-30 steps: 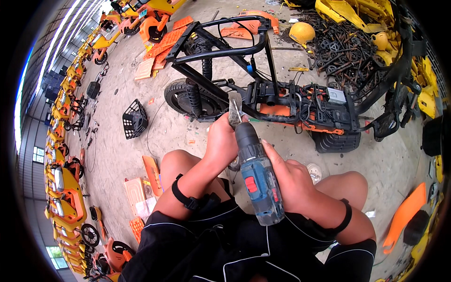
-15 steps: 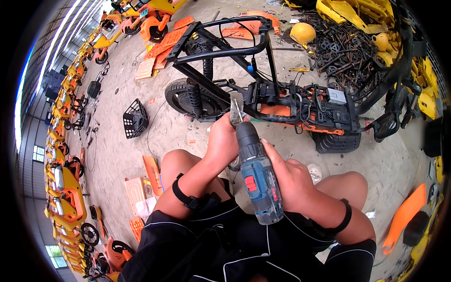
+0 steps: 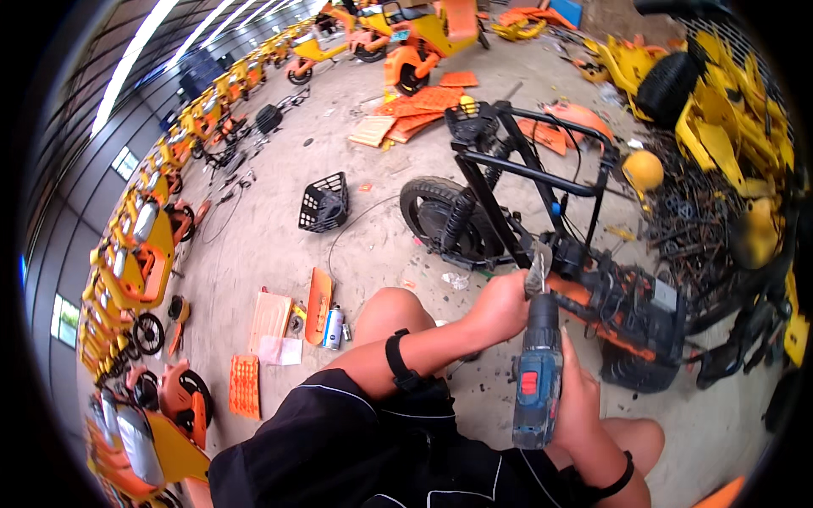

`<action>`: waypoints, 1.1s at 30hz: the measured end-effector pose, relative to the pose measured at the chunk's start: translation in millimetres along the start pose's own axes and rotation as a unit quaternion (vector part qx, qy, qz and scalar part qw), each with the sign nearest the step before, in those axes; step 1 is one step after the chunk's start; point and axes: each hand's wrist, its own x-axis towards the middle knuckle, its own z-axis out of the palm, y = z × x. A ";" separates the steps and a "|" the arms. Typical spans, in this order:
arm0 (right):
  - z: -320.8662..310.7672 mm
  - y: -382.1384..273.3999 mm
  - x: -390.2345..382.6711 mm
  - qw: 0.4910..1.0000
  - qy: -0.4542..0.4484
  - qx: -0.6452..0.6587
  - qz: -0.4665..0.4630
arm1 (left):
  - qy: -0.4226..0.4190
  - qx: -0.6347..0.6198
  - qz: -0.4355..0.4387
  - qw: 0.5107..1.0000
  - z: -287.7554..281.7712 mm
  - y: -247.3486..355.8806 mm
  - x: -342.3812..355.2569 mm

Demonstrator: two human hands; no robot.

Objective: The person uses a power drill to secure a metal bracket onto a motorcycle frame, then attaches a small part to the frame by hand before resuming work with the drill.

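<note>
Workshop floor now wider in view, left hand (image 3: 500, 306) still clasping bit, right hand (image 3: 577, 398) still gripping drill (image 3: 537, 377).

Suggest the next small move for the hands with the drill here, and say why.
Probably finish seating the bit. The left hand is closed around the front of the blue cordless drill, near the chuck, with a grey conical bit sticking up above it. The right hand grips the handle. The tip points up, apart from the stripped scooter frame, so aiming at the frame would come afterwards.
</note>
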 end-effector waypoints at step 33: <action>8.4 3.5 -6.1 0.999 0.000 -0.027 -0.026 | 0.014 -0.022 0.019 0.999 -10.0 6.2 -8.2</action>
